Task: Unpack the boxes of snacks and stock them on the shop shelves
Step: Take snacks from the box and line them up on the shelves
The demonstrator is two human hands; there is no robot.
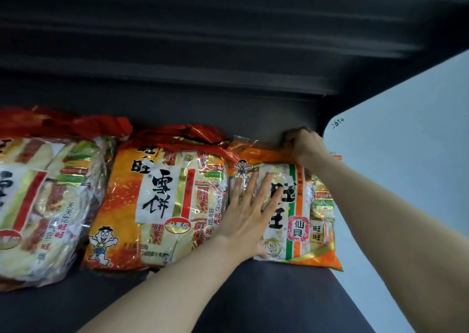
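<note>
Bags: three are counted: outer red bag (38,206), middle red bag (162,200), orange bag (303,206).
Left hand (250,218): pressed flat on orange bag.
Right hand (305,147): orange bag's top corner is pinched.

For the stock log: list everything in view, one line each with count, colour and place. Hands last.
left rice-cracker bag: one, red top over a clear front, left end of the shelf, cut off by the frame edge
middle rice-cracker bag: one, red and orange, centre of the shelf
orange senbei bag: one, orange with a green stripe, right end, beside the panel
shelf: one, dark grey, under all three bags
slatted back wall: one, dark, behind the bags
side panel: one, white, far right
left hand: one, flat on the senbei bag's front
right hand: one, grips that bag's top right corner
</note>
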